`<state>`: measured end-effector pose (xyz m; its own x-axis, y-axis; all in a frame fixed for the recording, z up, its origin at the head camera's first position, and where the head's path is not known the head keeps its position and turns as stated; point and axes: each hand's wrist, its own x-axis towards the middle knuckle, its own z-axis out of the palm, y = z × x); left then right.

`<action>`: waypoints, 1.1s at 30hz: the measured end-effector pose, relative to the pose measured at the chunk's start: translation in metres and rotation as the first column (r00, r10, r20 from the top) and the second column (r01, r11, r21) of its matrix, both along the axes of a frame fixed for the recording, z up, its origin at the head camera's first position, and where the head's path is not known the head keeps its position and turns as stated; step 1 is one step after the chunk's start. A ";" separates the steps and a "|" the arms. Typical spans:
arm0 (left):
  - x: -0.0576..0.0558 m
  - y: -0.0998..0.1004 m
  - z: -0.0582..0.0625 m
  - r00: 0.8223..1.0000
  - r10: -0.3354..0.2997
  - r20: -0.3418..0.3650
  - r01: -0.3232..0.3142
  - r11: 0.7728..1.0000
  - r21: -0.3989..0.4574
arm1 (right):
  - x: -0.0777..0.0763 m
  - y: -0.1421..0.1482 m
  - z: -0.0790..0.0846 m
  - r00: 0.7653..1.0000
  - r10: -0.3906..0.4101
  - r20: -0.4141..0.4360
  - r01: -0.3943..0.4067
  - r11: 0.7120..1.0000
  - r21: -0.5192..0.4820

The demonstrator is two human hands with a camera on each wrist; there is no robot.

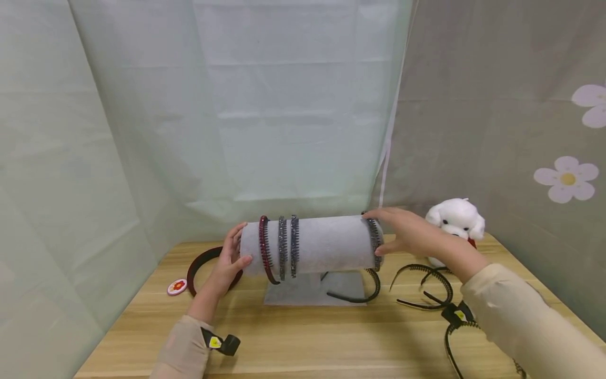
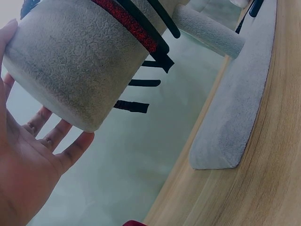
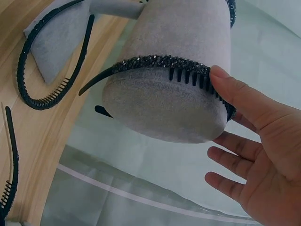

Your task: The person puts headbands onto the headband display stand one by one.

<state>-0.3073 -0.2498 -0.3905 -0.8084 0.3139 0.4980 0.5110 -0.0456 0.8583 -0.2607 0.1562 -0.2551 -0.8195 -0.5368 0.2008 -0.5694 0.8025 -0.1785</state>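
Gripping the left end of the grey roll point(image 1: 333, 243) with the left hand point(image 1: 228, 265), fingers spread around it; pinching the dark beaded headband point(image 1: 374, 238), fitted around the roll's right end, between thumb and forefinger of the right hand point(image 1: 411, 231), with other fingers loosely extended; with a red headband point(image 1: 263, 245) and two glittery headbands point(image 1: 282, 247) around the roll farther left.

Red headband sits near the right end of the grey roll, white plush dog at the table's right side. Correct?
Wrong end: the red headband sits near the left end of the grey roll, as the head view shows; a dark headband is at the right end. The white plush dog is at the right side of the table.
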 end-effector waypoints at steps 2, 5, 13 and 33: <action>0.000 0.000 0.000 1.000 -0.001 -0.004 0.001 1.000 0.001 | -0.001 -0.002 0.001 1.000 -0.006 -0.008 0.006 1.000 0.006; 0.000 0.000 0.001 1.000 -0.002 -0.010 0.002 1.000 0.001 | -0.003 -0.005 0.002 1.000 -0.015 -0.011 0.015 1.000 0.012; -0.001 -0.001 0.000 1.000 -0.002 -0.016 0.002 1.000 0.000 | -0.009 -0.014 0.004 0.999 -0.039 0.022 0.038 0.999 0.023; 0.001 -0.004 -0.001 1.000 0.015 0.020 -0.015 1.000 -0.023 | -0.018 -0.035 0.011 0.998 0.030 0.048 -0.032 0.999 0.027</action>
